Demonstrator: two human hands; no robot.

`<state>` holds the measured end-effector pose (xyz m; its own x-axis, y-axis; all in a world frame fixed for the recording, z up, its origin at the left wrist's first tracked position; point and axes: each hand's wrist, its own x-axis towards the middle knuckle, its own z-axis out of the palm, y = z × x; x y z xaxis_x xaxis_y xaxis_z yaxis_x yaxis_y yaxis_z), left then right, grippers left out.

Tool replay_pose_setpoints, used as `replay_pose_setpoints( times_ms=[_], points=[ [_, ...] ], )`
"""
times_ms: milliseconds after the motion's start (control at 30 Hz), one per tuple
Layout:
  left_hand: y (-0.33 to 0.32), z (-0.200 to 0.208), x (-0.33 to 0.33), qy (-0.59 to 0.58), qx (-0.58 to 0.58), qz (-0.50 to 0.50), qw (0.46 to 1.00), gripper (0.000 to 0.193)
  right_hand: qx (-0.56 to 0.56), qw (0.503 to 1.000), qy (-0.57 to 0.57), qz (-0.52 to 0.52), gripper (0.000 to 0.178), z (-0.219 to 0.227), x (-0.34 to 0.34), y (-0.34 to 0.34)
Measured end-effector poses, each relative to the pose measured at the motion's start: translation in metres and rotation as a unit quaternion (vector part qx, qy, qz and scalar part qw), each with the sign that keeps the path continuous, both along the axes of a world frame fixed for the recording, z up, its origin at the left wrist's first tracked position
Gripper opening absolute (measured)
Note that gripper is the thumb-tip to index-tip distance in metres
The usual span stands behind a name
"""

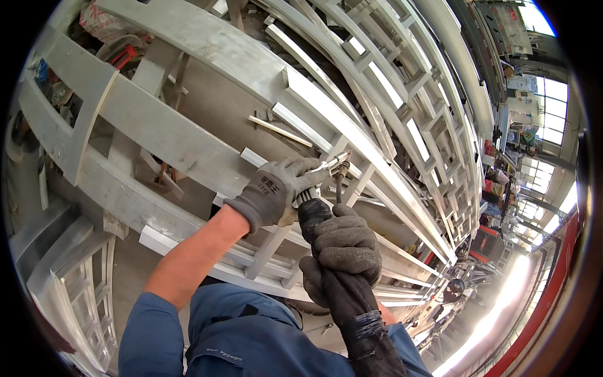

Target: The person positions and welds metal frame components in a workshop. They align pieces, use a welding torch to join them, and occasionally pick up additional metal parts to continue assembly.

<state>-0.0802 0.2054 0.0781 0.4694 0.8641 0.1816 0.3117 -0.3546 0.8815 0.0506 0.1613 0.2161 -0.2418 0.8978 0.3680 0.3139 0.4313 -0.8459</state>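
Note:
My right hand (344, 246), in a dark grey work glove, is wrapped round the handle of a welding torch (314, 217) with a black-sheathed cable (363, 336) running back toward my body. A bent neck and a brassy end show just beyond the fist. My left hand (279, 188), in a lighter grey glove, is curled close to the torch's front end. A small silvery piece (328, 166) sticks out past its fingers; what that hand grips is mostly hidden. Both hands are over a silver-grey metal frame (213, 53) of long bars and short crosspieces.
More slatted metal frames (402, 81) lie close together on the far right side. Another curved frame (88, 295) stands at lower left. A thin loose strip (279, 132) lies ahead of my left hand. Cluttered shop gear (496, 176) and windows are further right.

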Motion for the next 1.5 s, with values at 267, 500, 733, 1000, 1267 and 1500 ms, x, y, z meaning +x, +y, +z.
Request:
replay_pose_setpoints(
  times_ms=[267,500,733,1000,1267,1500],
  points=[
    [0.032,-0.031,0.009,-0.082,-0.082,-0.082,0.99,0.069,-0.022,0.996,0.072,0.045,0.032,-0.033,0.028,0.045],
    [0.048,-0.029,0.006,-0.097,-0.098,-0.079,0.987,0.059,-0.02,0.99,0.136,0.007,0.035,-0.036,0.021,0.063],
    [0.063,-0.033,0.012,-0.032,-0.1,-0.087,0.991,0.06,-0.045,0.989,0.138,-0.002,0.038,-0.049,0.041,0.067],
    [0.071,-0.032,0.019,-0.052,-0.103,-0.071,0.991,0.055,-0.038,0.985,0.168,-0.013,0.038,-0.059,0.048,0.08],
    [0.075,-0.04,0.02,0.0,-0.104,-0.085,0.991,0.058,-0.05,0.986,0.161,-0.007,0.037,-0.058,0.055,0.09],
    [0.082,-0.031,0.023,-0.047,-0.097,-0.062,0.992,0.041,-0.072,0.987,0.14,0.012,0.037,-0.056,0.057,0.095]
  ],
)
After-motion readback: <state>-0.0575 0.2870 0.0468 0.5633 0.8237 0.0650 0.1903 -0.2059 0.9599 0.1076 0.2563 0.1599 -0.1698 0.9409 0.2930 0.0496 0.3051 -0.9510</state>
